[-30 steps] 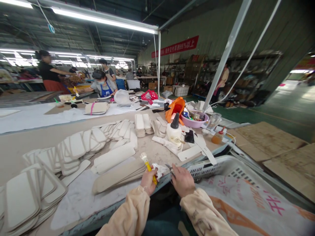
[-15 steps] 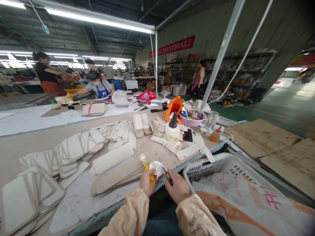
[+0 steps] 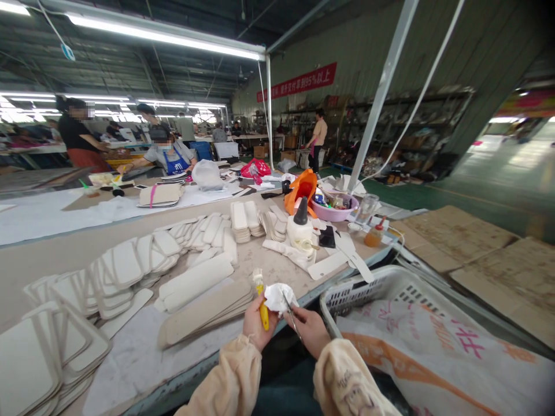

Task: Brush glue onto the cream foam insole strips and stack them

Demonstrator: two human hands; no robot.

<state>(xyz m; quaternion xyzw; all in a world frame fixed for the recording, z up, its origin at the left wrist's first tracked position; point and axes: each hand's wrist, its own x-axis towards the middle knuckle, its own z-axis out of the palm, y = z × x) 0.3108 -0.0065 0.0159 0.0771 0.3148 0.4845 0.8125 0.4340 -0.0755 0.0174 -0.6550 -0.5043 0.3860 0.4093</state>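
Observation:
My left hand (image 3: 256, 325) is closed around a yellow-handled brush (image 3: 261, 300) and also pinches a crumpled white tissue (image 3: 280, 296). The brush points up and away, bristles at the top. My right hand (image 3: 309, 329) is closed on a thin metal tool (image 3: 289, 312), probably small scissors, whose tip touches the tissue. Both hands hover at the near edge of the worktable (image 3: 277, 267), above a stack of long beige strips (image 3: 203, 315).
Piles of white cut pieces (image 3: 125, 263) cover the table's left and middle. A white glue bottle (image 3: 300, 230), a pink bowl (image 3: 336, 209) and an orange bag (image 3: 299, 188) stand further back. A white basket (image 3: 390, 283) with a printed sack sits at the right. Other people work at far tables.
My hands have come closer together and slightly left. The right hand's tool now reaches the tissue held by my left hand. The view has shifted a little rightward.

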